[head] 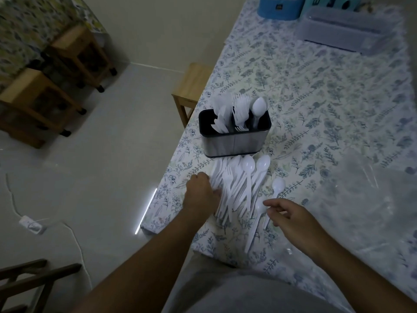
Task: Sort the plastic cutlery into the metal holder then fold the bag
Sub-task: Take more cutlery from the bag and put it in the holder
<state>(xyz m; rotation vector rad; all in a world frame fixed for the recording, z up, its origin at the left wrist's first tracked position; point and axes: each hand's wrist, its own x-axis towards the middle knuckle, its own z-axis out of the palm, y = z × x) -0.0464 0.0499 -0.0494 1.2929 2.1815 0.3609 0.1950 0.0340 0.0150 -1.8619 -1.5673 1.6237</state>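
Lighting is dim and cool throughout. The floor (94, 154) is pale, glossy tile; a bright linear reflection (146, 211) runs beside the table edge. The tabletop (327, 105) carries a cloth printed with blue-grey leaf sprigs. A light wooden stool (191, 86) stands against its far left edge. Two wooden stools (56, 86) with dark foot caps stand at upper left, beside a second surface covered in a green-yellow floral cloth (33, 23). A white power strip (31, 225) with a white cable lies on the floor at left. Dark wooden rails (29, 279) occupy the lower left corner. At the far end of the tabletop stand a blue container (279, 7), a teal container (331, 3) and a translucent lidded box (345, 30).
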